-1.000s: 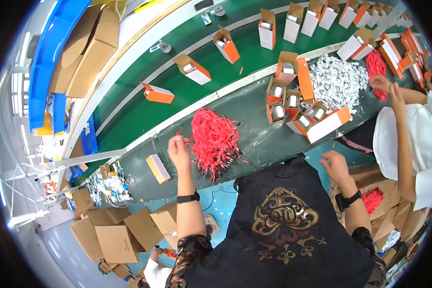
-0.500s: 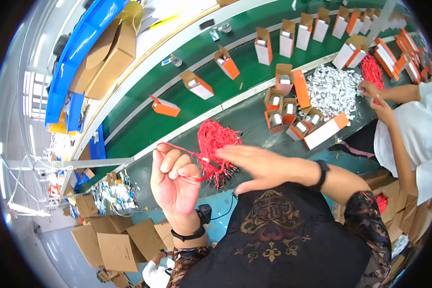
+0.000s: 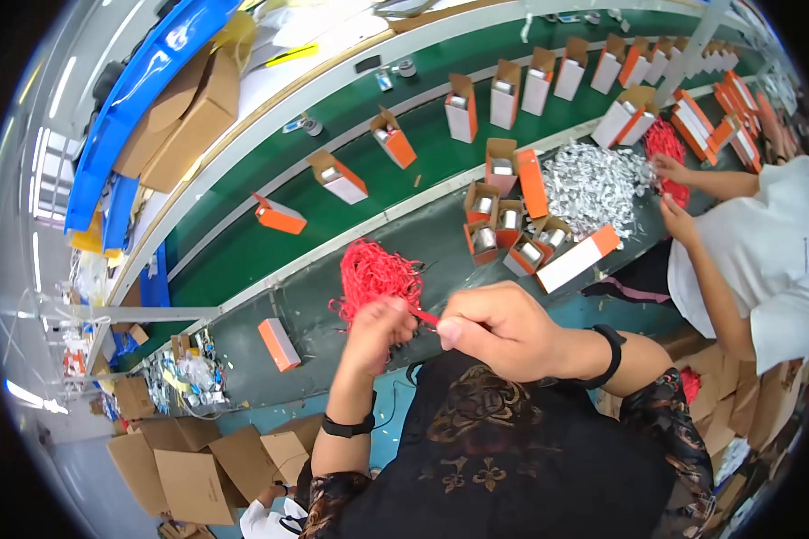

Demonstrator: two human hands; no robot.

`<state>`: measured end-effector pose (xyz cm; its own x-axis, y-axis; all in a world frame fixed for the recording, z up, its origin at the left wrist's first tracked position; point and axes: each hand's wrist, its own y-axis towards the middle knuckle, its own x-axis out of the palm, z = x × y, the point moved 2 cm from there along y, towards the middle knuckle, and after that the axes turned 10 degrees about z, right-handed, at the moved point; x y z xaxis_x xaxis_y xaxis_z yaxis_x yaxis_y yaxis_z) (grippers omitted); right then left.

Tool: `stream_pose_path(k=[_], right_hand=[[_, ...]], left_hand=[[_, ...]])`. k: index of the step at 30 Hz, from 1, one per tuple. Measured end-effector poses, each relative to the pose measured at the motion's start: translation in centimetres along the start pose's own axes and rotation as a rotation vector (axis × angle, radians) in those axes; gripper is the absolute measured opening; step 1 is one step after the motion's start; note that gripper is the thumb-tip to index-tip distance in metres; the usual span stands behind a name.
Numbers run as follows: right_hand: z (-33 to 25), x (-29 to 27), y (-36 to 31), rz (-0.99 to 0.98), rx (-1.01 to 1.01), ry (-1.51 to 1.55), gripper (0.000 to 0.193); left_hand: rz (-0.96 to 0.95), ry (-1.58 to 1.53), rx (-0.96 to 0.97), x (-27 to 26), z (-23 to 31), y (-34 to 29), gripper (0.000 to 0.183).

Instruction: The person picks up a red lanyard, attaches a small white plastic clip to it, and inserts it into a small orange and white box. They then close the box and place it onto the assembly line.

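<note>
A thin red cord (image 3: 425, 317) runs between my two hands, pulled straight. My left hand (image 3: 379, 331) is closed on its left end, and the fingers partly hide it. Holding the other end, my right hand (image 3: 503, 331) pinches the cord between thumb and curled fingers. Just beyond my left hand lies a tangled pile of red cords (image 3: 377, 272) on the dark green worktop (image 3: 319, 301). An orange and white box (image 3: 280, 345) lies to the left of my left hand.
Open boxes (image 3: 481, 211) holding silvery cylinders stand beside a heap of small silvery pieces (image 3: 593, 189). A row of orange and white boxes (image 3: 461, 110) lines the green conveyor (image 3: 243, 238). At right, a co-worker's hands (image 3: 674, 193) touch another red cord pile (image 3: 665, 148). Cartons (image 3: 198, 472) sit lower left.
My left hand has come down and turned inward. My right hand, flat and blurred before, is now closed on the red cord. The whole view has shifted, and the box at left has come into sight.
</note>
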<state>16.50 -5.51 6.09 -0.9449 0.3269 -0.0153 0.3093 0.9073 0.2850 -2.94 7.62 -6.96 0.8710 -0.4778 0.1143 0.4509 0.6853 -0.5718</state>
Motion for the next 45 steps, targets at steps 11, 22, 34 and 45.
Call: stream_pose_path(k=[11,22,34,45], right_hand=[[-2.5,-3.4,2.0,-0.136,0.441,0.296,0.031],[0.3,-11.6,-5.3,0.12,0.116,0.533,0.023],[16.8,-12.8,-12.3,-0.075,0.063,-0.027,0.012],[31.3,-26.6,-5.2,0.644,0.744,-1.113,0.036]], left_hand=[[-0.94,-0.162,0.513,11.0,0.7,1.9,0.078],[-1.032,0.144,0.524,13.4,-2.0,-2.4,0.047],[-0.16,-0.642,0.109,14.3,0.4,-2.6,0.036],[-0.017,-0.105,0.301,11.1,-0.7,-4.4,0.038]])
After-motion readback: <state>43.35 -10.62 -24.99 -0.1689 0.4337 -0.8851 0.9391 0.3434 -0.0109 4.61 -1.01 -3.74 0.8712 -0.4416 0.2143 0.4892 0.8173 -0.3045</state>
